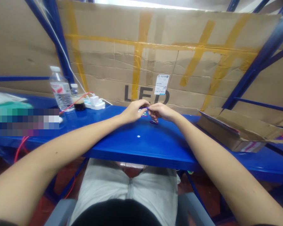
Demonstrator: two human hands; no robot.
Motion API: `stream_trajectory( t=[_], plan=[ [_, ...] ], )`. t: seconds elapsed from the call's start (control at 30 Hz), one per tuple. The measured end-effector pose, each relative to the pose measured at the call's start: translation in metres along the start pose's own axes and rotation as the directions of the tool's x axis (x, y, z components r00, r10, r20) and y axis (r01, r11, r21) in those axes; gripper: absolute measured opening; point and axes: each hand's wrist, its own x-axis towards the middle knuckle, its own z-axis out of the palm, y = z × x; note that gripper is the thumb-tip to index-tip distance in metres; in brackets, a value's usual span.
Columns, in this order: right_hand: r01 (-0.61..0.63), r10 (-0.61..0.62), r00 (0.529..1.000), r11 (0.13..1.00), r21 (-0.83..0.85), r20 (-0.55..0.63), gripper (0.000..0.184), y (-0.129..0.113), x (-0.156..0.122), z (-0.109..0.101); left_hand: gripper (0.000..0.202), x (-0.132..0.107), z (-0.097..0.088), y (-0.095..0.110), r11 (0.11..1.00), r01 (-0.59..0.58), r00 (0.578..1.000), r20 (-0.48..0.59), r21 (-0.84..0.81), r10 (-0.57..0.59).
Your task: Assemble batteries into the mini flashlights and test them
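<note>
Both of my hands meet above the far middle of the blue table. My left hand (135, 110) has its fingers and thumb closed on one end of a thin purple item (144, 108). The fingertips of my right hand (160, 111) pinch the other end. The item is slim and shiny, too small to name its kind. Just below my right fingers, a small purple shiny piece (153, 122) lies on the tabletop. Several small multicoloured pieces (144, 115) lie behind and between my hands, partly hidden by them.
The blue table (141, 147) bears a water bottle (60, 91), a small bottle of dark liquid (79, 102) and a white power strip (96, 105) with cables on the left. An open cardboard box (235, 135) stands right. A large taped cardboard panel (108, 66) rises behind.
</note>
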Motion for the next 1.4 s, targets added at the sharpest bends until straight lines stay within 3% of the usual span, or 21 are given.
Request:
stream_trajectory(
  t=[0.1,0.23,0.43,0.53,0.57,0.63,0.73,0.83,1.03,1.13,1.23,1.4],
  plan=[
    [0.031,-0.032,0.998,0.999,-0.009,-0.061,0.024,0.0,0.001,0.002,0.019,0.0,0.001,-0.003,1.0,-0.003,1.0,-0.006,-0.005,0.003],
    [0.037,-0.037,0.998,0.999,-0.005,-0.058,0.023,0.001,0.001,0.003,0.017,0.0,0.003,-0.004,1.0,0.004,1.0,-0.009,-0.023,-0.004],
    [0.008,-0.009,0.994,1.0,-0.009,-0.113,0.022,0.001,0.004,-0.005,0.014,0.001,0.007,-0.002,0.99,0.083,0.994,-0.059,-0.113,-0.09],
    [-0.095,0.044,0.97,0.974,-0.206,-0.238,0.022,0.002,0.006,-0.012,0.015,0.002,0.008,-0.005,0.974,0.168,0.979,-0.087,-0.149,-0.182],
    [-0.16,0.072,0.963,0.929,-0.335,-0.259,0.02,0.003,0.006,-0.014,0.016,0.002,0.008,-0.006,0.965,0.21,0.97,-0.088,-0.159,-0.225],
    [-0.285,0.188,0.957,0.752,-0.594,-0.221,0.018,0.004,0.006,-0.015,0.016,0.002,0.008,-0.01,0.939,0.298,0.946,-0.078,-0.17,-0.314],
    [-0.324,0.381,0.914,0.489,-0.81,-0.136,0.017,0.006,0.005,-0.012,0.016,0.002,0.007,-0.017,0.91,0.377,0.916,-0.076,-0.172,-0.394],
    [-0.304,0.381,0.915,0.432,-0.849,-0.134,0.014,0.009,0.005,-0.009,0.014,0.002,0.008,-0.023,0.898,0.395,0.904,-0.089,-0.196,-0.417],
    [-0.233,0.278,0.955,0.484,-0.843,-0.105,0.008,0.015,0.008,-0.004,0.013,0.002,0.011,-0.032,0.887,0.39,0.904,-0.077,-0.248,-0.419],
    [-0.202,0.206,0.975,0.636,-0.745,-0.088,0.007,0.015,0.008,0.002,0.012,0.002,0.012,-0.033,0.868,0.422,0.888,-0.073,-0.262,-0.453],
    [-0.183,0.143,0.983,0.836,-0.517,-0.115,0.013,0.013,0.007,0.007,0.018,0.001,0.013,-0.033,0.845,0.463,0.867,-0.061,-0.267,-0.494],
    [-0.047,-0.003,0.988,0.946,-0.32,-0.152,0.015,0.009,0.008,0.011,0.022,0.001,0.012,-0.032,0.825,0.465,0.877,0.04,-0.321,-0.479]
  ],
)
